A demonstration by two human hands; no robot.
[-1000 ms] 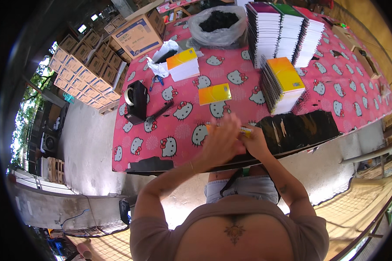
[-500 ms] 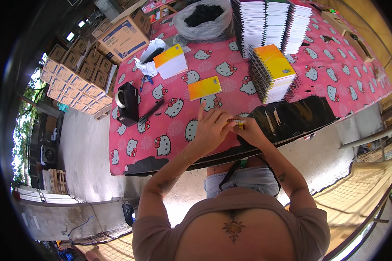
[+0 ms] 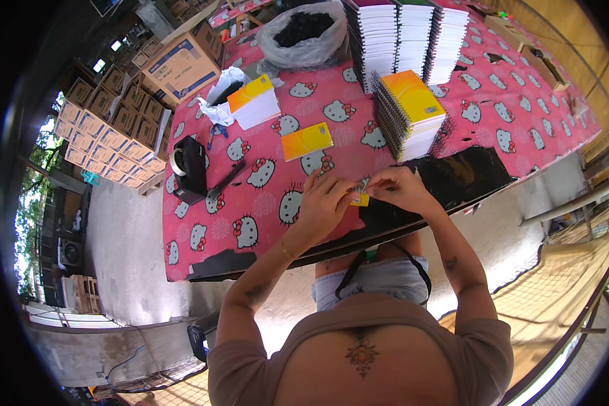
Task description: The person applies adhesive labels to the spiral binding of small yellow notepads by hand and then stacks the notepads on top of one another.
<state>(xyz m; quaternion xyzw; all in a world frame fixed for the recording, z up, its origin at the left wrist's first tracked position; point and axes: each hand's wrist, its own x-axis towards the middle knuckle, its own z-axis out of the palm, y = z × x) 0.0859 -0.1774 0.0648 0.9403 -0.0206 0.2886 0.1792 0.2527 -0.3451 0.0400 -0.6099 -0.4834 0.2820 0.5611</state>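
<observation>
My left hand (image 3: pixel 326 203) is closed on a small yellow notebook (image 3: pixel 361 200) at the table's near edge; most of the notebook is hidden behind the fingers. Close to its right side, my right hand (image 3: pixel 400 190) has thumb and fingertips pinched together. Whatever is in that pinch is too small to make out. Just beyond the hands lies a flat yellow-orange spiral notebook (image 3: pixel 308 141). Farther right rises a stack of yellow spiral notebooks (image 3: pixel 413 111) with dark coils. At the far left is a stack of yellow-orange covered pages (image 3: pixel 254 103).
The pink patterned tablecloth (image 3: pixel 264 206) has black patches (image 3: pixel 463 176) along its near edge. A black tape dispenser (image 3: pixel 190 169), loose black coils (image 3: pixel 227 177) and blue-handled scissors (image 3: pixel 216 133) lie left. Tall notebook stacks (image 3: pixel 377 51), a plastic bag of black coils (image 3: pixel 303 37) and cartons (image 3: pixel 185 66) stand behind.
My right hand has lifted slightly and turned, uncovering more of the small notebook. My left hand keeps its hold. The whole view has shifted a little.
</observation>
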